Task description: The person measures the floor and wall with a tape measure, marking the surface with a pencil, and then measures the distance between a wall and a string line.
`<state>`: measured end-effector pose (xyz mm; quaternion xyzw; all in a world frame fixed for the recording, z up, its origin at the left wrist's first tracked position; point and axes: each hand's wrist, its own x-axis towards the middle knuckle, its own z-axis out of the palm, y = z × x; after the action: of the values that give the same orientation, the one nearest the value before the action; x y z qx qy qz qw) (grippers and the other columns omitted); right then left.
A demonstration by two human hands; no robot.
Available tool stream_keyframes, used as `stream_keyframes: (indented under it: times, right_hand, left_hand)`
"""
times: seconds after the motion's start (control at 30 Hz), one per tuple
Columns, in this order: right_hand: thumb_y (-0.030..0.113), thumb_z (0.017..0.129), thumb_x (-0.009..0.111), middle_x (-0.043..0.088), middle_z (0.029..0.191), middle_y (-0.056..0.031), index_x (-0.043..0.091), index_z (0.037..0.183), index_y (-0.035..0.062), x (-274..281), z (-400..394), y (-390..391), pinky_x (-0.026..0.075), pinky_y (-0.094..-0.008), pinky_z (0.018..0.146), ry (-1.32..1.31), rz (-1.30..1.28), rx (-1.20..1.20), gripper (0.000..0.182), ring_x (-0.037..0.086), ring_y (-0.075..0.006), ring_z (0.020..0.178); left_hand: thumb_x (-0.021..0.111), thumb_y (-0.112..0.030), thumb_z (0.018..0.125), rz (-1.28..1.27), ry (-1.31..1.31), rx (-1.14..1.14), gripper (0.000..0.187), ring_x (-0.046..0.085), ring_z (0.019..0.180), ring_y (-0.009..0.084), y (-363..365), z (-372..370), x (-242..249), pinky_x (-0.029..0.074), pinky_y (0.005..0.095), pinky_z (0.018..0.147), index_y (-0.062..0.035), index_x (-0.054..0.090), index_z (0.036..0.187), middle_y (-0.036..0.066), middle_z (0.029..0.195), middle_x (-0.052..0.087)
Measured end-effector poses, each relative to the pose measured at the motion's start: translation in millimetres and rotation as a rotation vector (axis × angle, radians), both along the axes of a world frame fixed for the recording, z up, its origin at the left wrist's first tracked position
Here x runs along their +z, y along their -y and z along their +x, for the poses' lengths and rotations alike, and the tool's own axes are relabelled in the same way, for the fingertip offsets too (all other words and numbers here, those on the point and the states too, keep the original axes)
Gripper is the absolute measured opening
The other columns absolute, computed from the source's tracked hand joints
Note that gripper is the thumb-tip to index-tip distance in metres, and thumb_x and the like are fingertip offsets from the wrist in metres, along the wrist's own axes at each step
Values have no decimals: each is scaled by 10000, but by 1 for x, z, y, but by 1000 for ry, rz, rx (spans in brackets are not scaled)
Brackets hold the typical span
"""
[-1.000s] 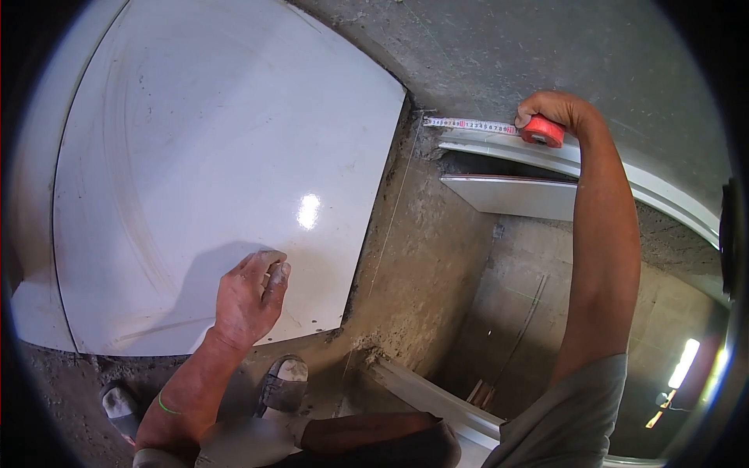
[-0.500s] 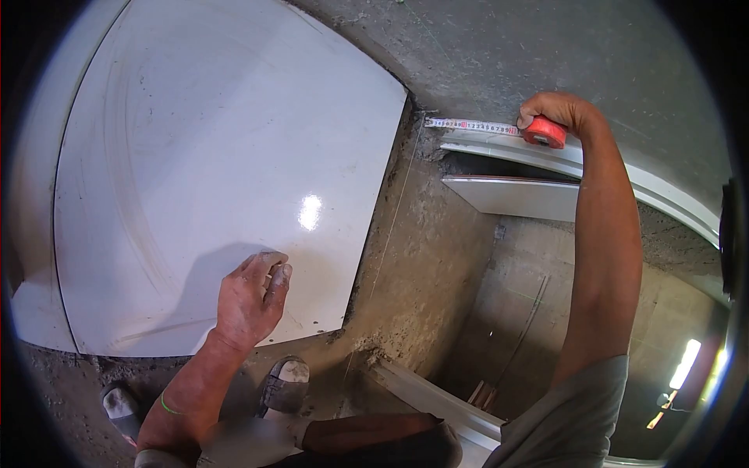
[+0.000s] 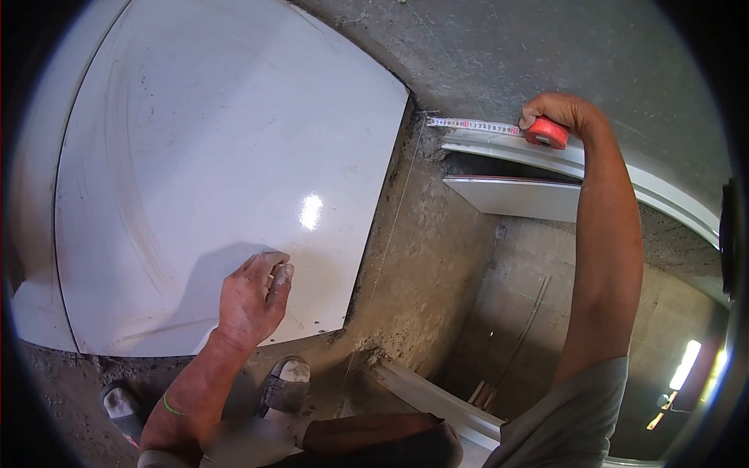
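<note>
The right hand (image 3: 555, 109) is closing its grip around a red tape measure case (image 3: 546, 133), fingers curled over the top of it and pressing it down against the upper edge of a pale metal frame rail (image 3: 624, 175). From the case the tape blade (image 3: 472, 124) is running out to the left, its printed markings facing up, and its tip is reaching the rough mortar strip just beside the top right corner of the large glossy white tile (image 3: 218, 140). The right forearm is stretching up across the view from a grey sleeve at the lower right. The left hand (image 3: 251, 300) is resting on the lower part of that tile, near its bottom right corner, fingers bent loosely together and knuckles up; something small and pale is showing between the fingertips, but it is too small to identify, so whether the grip is pinching anything cannot be told. A thin green band is circling the left wrist. The tile is lying flat on a bed of grey mortar (image 3: 406, 257), which is showing as a rough strip along the right and bottom edges. Right of the strip, a narrow white tile piece (image 3: 515, 195) is sitting below the rail, at the top of a deep concrete recess. Below the left hand, 2 dusty shoes (image 3: 285, 384) are standing on the mortar floor.
</note>
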<state>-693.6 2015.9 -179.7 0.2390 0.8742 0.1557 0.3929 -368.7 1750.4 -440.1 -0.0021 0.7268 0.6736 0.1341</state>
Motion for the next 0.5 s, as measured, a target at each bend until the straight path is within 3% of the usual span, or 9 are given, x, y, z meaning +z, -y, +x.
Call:
stream_keyframes:
  times: [0.5]
  right_hand:
    - [244, 615, 641, 630, 674, -119, 676, 774, 9, 0, 1, -1, 413, -326, 373, -22, -5, 15, 286, 526, -181, 439]
  left_hand:
    - [597, -82, 886, 3, 31, -27, 120, 638, 722, 333, 0, -1, 0, 516, 386, 651, -2, 593, 975, 155, 858, 647]
